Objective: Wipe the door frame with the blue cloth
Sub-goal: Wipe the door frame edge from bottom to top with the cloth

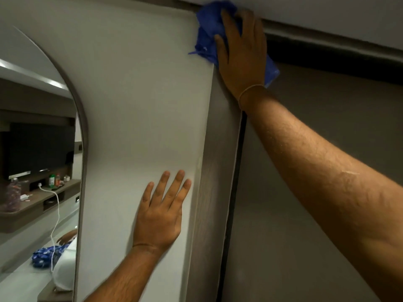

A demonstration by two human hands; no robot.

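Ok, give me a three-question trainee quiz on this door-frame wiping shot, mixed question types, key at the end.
1. True or false: the right hand presses the blue cloth at the top corner of the door frame.
2. Multiple choice: the left hand is
A. gripping a second cloth
B. flat on the white wall, fingers spread
C. holding the mirror's edge
3. Short answer: what hangs on the wall to the left of the left hand?

Key: 1 true; 2 B; 3 an arched mirror.
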